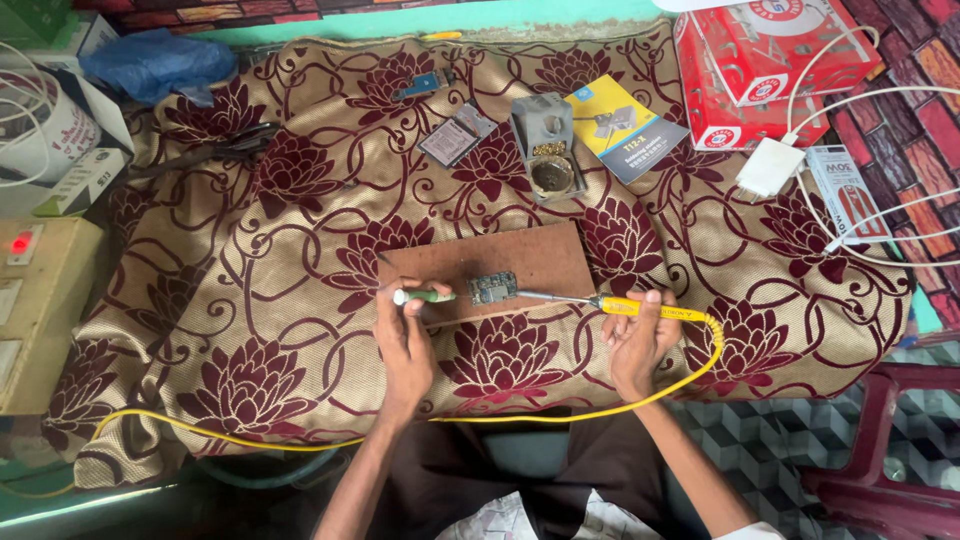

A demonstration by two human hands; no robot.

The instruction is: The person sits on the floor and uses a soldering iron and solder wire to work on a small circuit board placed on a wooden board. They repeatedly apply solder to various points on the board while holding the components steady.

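- Left hand (405,345) — fingers closed around a green-handled tool (425,296), held level over the near left edge of the wooden board (540,255); the tool's tip points toward the small circuit board.
- Right hand (637,335) — fingers clamped on the yellow grip of a soldering iron (600,303); its metal shaft lies across the near right edge of the wooden board, tip at or touching the circuit board's right side — contact cannot be told for sure.
- Small circuit board (493,288) — lies flat on the wooden board, near its front edge, between the two tools.
- Yellow cable (300,440) — runs from the iron's handle, loops round the right hand and trails along the near edge of the table to the left.
- Wooden board — brown, rectangular, at the middle of the floral cloth (250,300) that covers the table.
- Grey iron stand (545,145) — toward the far edge, behind the wooden board, with a round tray at its front.
- Blue-and-yellow booklet (625,125) — just right of the stand.
- Red cartons (760,60) — far right corner.
- White charger (770,167) with white leads — right edge, beside a small white box (840,190).
- Blue plastic bag (155,62) — far left corner.
- Beige switch box (35,300) with a red lamp lit — off the left edge.
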